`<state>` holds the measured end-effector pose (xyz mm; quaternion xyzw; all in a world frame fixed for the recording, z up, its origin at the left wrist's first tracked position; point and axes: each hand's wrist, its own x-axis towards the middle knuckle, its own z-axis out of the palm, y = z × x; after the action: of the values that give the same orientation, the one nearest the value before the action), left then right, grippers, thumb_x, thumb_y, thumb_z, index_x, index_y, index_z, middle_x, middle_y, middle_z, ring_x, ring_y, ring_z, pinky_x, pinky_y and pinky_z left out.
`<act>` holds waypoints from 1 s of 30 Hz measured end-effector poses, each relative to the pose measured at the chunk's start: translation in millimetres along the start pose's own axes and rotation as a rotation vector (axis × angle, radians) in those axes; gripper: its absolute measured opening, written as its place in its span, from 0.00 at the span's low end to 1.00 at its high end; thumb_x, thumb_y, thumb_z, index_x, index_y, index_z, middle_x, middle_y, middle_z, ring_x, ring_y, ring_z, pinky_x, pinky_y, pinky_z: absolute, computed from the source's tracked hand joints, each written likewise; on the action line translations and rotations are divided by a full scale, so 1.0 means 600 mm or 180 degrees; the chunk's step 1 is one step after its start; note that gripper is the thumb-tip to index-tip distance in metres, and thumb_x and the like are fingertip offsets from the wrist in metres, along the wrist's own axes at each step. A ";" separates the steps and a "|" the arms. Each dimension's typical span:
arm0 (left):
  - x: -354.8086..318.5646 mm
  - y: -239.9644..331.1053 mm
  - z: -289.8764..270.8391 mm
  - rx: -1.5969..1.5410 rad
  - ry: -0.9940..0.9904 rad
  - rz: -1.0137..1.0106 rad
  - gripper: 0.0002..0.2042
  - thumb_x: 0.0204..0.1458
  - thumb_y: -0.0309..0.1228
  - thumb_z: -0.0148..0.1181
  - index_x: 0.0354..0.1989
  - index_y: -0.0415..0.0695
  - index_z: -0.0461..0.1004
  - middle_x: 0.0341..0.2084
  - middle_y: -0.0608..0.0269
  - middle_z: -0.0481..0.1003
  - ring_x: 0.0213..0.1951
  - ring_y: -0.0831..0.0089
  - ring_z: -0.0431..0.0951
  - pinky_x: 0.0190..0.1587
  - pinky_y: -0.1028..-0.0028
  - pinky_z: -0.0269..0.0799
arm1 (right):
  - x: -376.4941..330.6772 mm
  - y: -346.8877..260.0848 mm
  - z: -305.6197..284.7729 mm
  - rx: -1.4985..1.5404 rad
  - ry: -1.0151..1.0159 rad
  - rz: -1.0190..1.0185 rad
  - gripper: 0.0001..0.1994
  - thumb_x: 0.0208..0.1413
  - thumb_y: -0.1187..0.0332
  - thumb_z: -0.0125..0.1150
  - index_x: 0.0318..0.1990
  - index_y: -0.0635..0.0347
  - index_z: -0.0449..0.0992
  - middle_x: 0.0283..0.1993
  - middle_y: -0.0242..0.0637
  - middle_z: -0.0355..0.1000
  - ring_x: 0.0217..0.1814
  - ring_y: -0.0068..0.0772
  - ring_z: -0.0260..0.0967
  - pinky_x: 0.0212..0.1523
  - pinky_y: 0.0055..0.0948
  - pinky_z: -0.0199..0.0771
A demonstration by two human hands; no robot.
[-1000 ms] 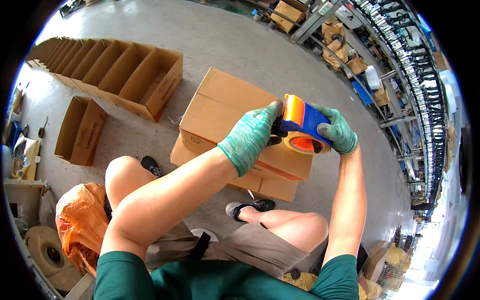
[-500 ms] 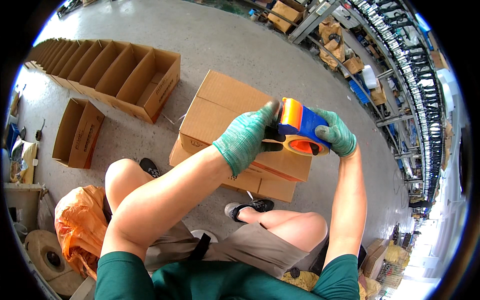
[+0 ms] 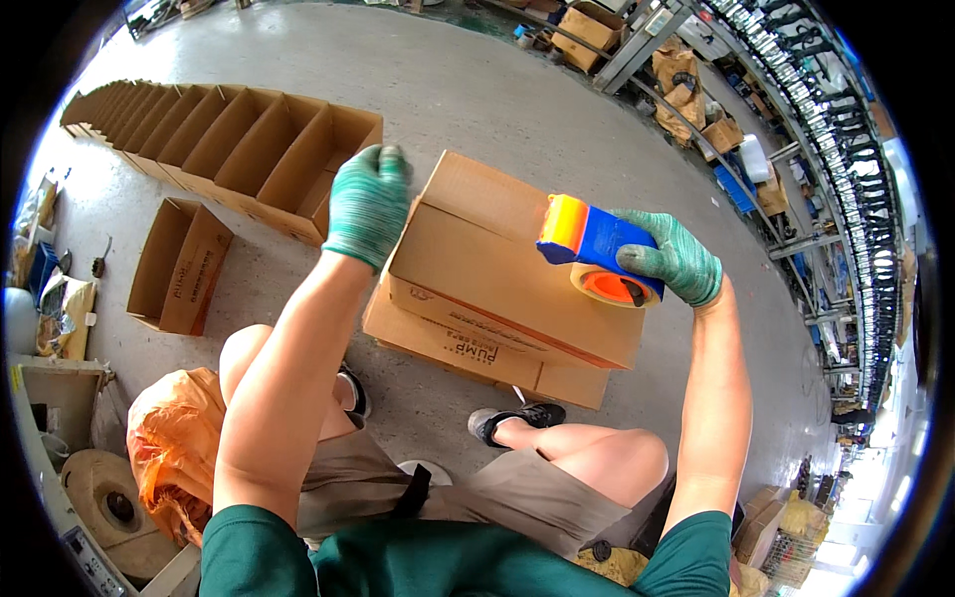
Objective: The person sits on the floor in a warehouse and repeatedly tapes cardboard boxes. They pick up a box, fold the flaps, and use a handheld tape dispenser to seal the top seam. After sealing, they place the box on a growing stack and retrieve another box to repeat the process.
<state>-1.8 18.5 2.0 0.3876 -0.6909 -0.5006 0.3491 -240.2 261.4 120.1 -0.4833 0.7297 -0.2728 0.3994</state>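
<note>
A worker in green-striped gloves grasps a blue-and-orange tape dispenser (image 3: 617,239) in the right hand (image 3: 676,259), over the right-hand part of a brown carton (image 3: 468,264); the dispenser hides some of the carton's top. The left hand (image 3: 368,207), raised beside the carton's left edge, has curled fingers partly turned from view, and whether they clasp anything cannot be told. A lower carton (image 3: 438,336) lies mostly covered beneath. Beyond, a row of open cartons (image 3: 264,149) shrinks past clear counting.
</note>
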 end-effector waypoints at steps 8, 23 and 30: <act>0.016 -0.100 -0.023 -0.1628 -0.0326 -0.1235 0.11 0.67 0.32 0.48 0.41 0.38 0.75 0.31 0.61 0.77 0.29 0.71 0.78 0.35 0.70 0.84 | 0.034 -0.032 0.021 -0.0173 -0.0122 0.0132 0.33 0.53 0.48 0.70 0.58 0.66 0.76 0.45 0.38 0.79 0.45 0.26 0.75 0.50 0.30 0.76; 0.013 -0.047 -0.004 -0.0256 -0.1041 0.0937 0.20 0.68 0.30 0.50 0.67 0.46 0.64 0.61 0.54 0.70 0.61 0.64 0.69 0.65 0.68 0.63 | 0.038 -0.016 0.017 -0.0031 -0.0321 -0.0070 0.33 0.56 0.47 0.66 0.61 0.65 0.75 0.49 0.40 0.79 0.47 0.27 0.75 0.53 0.29 0.76; -0.009 -0.021 0.029 0.0037 -0.1866 0.0086 0.18 0.74 0.39 0.36 0.61 0.47 0.69 0.50 0.61 0.73 0.53 0.73 0.68 0.63 0.71 0.62 | 0.020 -0.022 -0.015 -0.0215 -0.0474 0.0248 0.35 0.53 0.45 0.66 0.59 0.65 0.76 0.46 0.42 0.79 0.47 0.29 0.74 0.52 0.33 0.74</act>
<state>-11.7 28.1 -15.2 0.2192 -0.7702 -0.5826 0.1390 -244.0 245.1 131.6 -0.4868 0.7250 -0.1956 0.4463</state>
